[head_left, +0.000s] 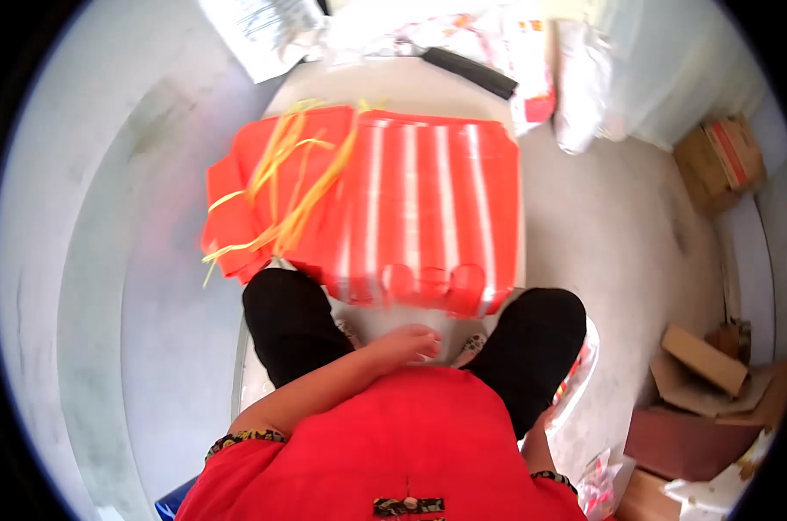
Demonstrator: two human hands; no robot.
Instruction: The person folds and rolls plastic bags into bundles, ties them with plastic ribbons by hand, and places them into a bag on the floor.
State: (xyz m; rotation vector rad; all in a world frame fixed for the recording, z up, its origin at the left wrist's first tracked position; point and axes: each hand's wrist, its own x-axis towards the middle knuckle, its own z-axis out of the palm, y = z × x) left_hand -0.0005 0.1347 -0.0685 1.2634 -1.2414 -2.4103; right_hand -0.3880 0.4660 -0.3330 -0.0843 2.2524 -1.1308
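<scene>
My left hand (411,345) is above my lap between my knees, its fingers loosely curled together with nothing visible in them. Only the forearm of my right arm shows beside my right thigh; the right hand's fingers are hidden behind the leg. In front of my knees lies a flat stack of red sheets or bags (428,200) with pale vertical stripes and rounded cut-outs along the near edge. Yellow ties (302,195) lie loose over plain red pieces (228,213) at its left. My left hand is just short of the stack's near edge, apart from it.
A black bar-shaped object (470,72) lies beyond the stack, near white and red packaging (532,65). A printed sheet (259,35) is at the upper left. Cardboard boxes (719,165) stand at the right, with an open carton (706,373) lower down. Colourful packets (597,486) lie at the lower right.
</scene>
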